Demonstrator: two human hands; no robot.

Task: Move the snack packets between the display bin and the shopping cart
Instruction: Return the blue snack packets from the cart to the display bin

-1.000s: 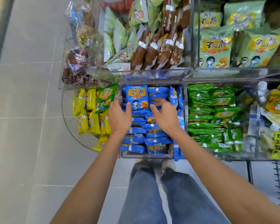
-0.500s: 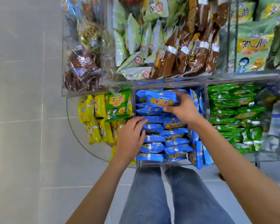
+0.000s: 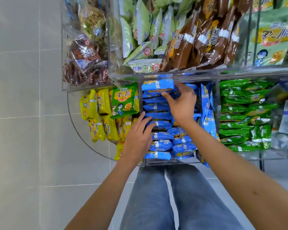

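Head view, looking straight down over a person's arms and jeans at a clear acrylic display bin in a shop. The middle compartment was packed with blue snack packets, stood on edge in a tight row from front to back.

The right hand reached to the far end of that row. Its thumb curled against the face of the rear blue packet and its fingers went behind, so it appeared to be gripping that packet, probably to lift it out. The left hand lay with straight, relaxed fingers on the tops of the packets midway along the row, holding nothing. It seemed to be steadying them so the row would not topple.

Yellow packets filled the compartment to the left, with one green packet lying on top of them. Green packets filled the compartment to the right. A higher clear shelf held brown packets and pale green ones. The floor was pale grey tile. The shopping cart was not plainly in view.
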